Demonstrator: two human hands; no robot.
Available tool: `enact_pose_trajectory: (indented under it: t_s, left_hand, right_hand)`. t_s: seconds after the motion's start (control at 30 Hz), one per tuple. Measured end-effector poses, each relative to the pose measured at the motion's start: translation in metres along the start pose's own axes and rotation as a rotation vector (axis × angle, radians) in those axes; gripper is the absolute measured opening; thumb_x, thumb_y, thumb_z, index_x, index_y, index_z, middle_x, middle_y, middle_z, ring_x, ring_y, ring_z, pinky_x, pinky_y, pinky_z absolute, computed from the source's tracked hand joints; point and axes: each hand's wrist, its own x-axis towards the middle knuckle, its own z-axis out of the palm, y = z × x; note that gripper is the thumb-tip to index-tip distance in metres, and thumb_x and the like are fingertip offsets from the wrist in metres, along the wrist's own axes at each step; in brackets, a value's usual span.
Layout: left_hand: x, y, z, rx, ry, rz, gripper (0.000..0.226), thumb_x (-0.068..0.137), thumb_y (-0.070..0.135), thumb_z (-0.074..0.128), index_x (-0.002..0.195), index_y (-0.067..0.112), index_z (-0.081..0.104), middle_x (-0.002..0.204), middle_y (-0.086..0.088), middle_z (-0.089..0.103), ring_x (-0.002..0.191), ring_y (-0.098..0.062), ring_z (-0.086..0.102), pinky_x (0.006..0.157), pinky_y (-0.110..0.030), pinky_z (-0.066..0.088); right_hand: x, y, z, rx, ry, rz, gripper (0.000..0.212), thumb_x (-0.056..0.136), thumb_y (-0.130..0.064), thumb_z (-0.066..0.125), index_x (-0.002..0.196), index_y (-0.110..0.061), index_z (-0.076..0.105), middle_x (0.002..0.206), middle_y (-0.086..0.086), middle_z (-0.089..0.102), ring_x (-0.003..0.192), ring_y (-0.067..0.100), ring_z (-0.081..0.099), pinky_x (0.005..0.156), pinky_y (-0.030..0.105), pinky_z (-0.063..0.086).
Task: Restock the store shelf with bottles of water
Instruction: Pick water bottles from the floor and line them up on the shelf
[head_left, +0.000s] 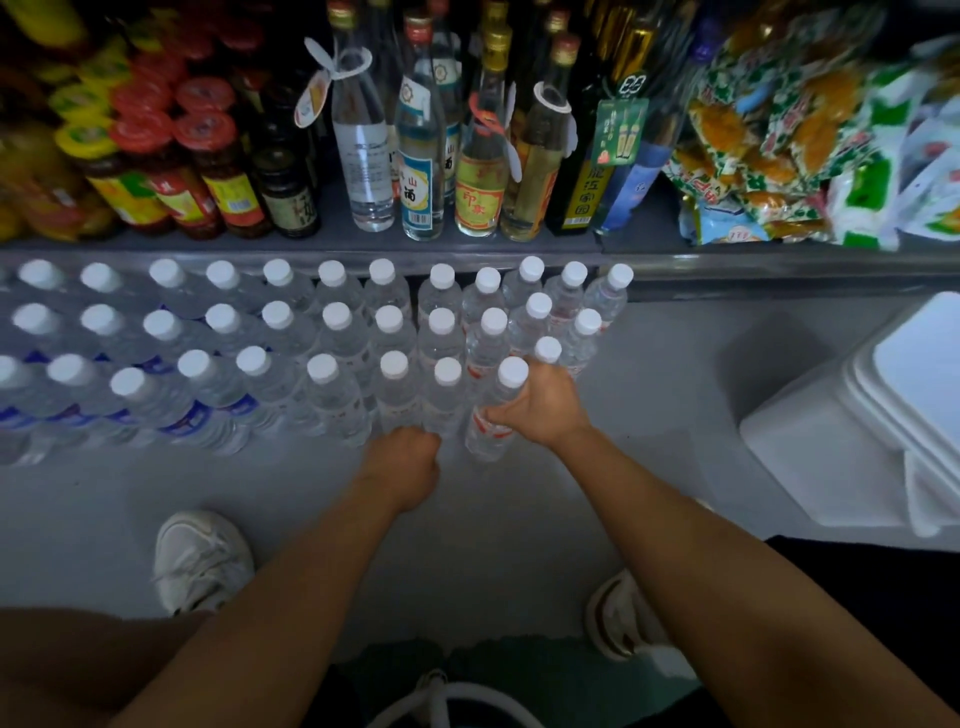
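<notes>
Seen from above, w/ a person crouched at a low store shelf: far left on the upper grey shelf stand glass jars w/ red and yellow lids, then a row of tall clear and yellow-tinted glass liquor bottles w/ paper neck tags, then crinkled green-and-orange snack bags at right. Below the shelf edge, clear plastic water bottles w/ white caps stand in approx. three rows on the pale grey floor; those at left carry blue labels, those toward the right red ones. The left hand is curled into a fist at the base of the front row, just before a bottle; whether it touches or holds anything cannot be told. The right hand grasps a clear red-labelled water bottle w/ white cap, fingers wrapped round its upper body, thumb near the neck. That bottle leans slightly, at the right end of the front row, close beside its neighbours. Both forearms reach in from the bottom of the frame. A white lace-up sneaker sits on the floor at left, another at right, part hidden by the right arm. Far right: a stack of white foam boxes on the floor, apart from the bottles.
</notes>
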Motion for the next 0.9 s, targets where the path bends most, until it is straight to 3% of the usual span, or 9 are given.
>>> enact_pose_trajectory:
  t_s: [0.13,0.23,0.4,0.5,0.57,0.67,0.8,0.9]
  left_hand:
    - [-0.009,0.006,-0.031,0.003,0.089,0.014,0.033,0.093,0.018,0.043,0.122,0.011,0.057,0.127,-0.012,0.055,0.117,-0.031,0.054,0.095,-0.04,0.046]
    - [-0.018,0.014,-0.066,0.038,0.173,0.045,0.031,0.093,0.018,0.043,0.119,0.01,0.058,0.124,-0.013,0.056,0.113,-0.032,0.055,0.092,-0.041,0.048]
    - [-0.036,0.022,-0.143,0.088,0.338,0.077,0.023,0.092,0.018,0.044,0.109,0.01,0.059,0.118,-0.014,0.06,0.107,-0.032,0.057,0.083,-0.04,0.048]
    - [-0.049,0.023,-0.192,0.114,0.469,0.083,0.02,0.091,0.02,0.046,0.104,0.012,0.059,0.111,-0.012,0.061,0.101,-0.033,0.058,0.072,-0.039,0.046]
    - [-0.058,0.025,-0.223,0.152,0.538,0.083,0.019,0.093,0.02,0.046,0.105,0.011,0.058,0.11,-0.012,0.06,0.1,-0.033,0.057,0.069,-0.038,0.044]
    - [-0.067,0.028,-0.269,0.19,0.639,0.08,0.024,0.093,0.021,0.044,0.11,0.011,0.059,0.114,-0.013,0.06,0.103,-0.034,0.058,0.074,-0.04,0.048]
    - [-0.069,0.026,-0.328,0.209,0.775,0.091,0.026,0.091,0.022,0.045,0.11,0.013,0.061,0.116,-0.011,0.062,0.109,-0.032,0.058,0.082,-0.039,0.048]
    - [-0.066,0.021,-0.373,0.218,0.837,0.079,0.027,0.091,0.022,0.045,0.111,0.015,0.062,0.115,-0.01,0.061,0.107,-0.032,0.057,0.083,-0.039,0.049]
  right_hand:
    - [-0.007,-0.023,-0.046,-0.015,0.034,-0.075,0.035,0.061,-0.039,0.081,0.087,-0.018,0.07,0.087,-0.006,0.069,0.085,0.01,0.063,0.068,0.022,0.044]
    - [-0.01,-0.046,-0.083,-0.075,0.056,-0.102,0.034,0.058,-0.046,0.078,0.072,-0.018,0.066,0.071,-0.007,0.063,0.072,0.011,0.06,0.056,0.022,0.037]
    - [-0.021,-0.09,-0.149,-0.06,0.131,-0.165,0.042,0.062,-0.047,0.082,0.063,-0.01,0.064,0.064,0.0,0.067,0.064,0.013,0.062,0.054,0.031,0.045]
    - [-0.033,-0.119,-0.188,-0.027,0.16,-0.223,0.044,0.065,-0.039,0.084,0.053,-0.017,0.049,0.053,-0.004,0.055,0.051,0.008,0.052,0.044,0.021,0.035]
    - [-0.038,-0.135,-0.212,-0.03,0.193,-0.262,0.036,0.065,-0.036,0.084,0.054,-0.018,0.054,0.055,-0.009,0.057,0.051,0.002,0.051,0.039,0.012,0.032]
    - [-0.038,-0.159,-0.248,-0.022,0.26,-0.313,0.024,0.064,-0.035,0.082,0.063,-0.016,0.067,0.058,-0.012,0.06,0.056,0.0,0.055,0.039,0.009,0.034]
    - [-0.026,-0.194,-0.293,0.001,0.328,-0.373,0.025,0.064,-0.038,0.082,0.063,-0.018,0.066,0.062,-0.01,0.064,0.058,0.001,0.058,0.042,0.012,0.037]
    - [-0.01,-0.223,-0.326,0.024,0.408,-0.41,0.036,0.063,-0.041,0.082,0.079,-0.012,0.07,0.078,-0.001,0.071,0.073,0.009,0.065,0.064,0.031,0.054]
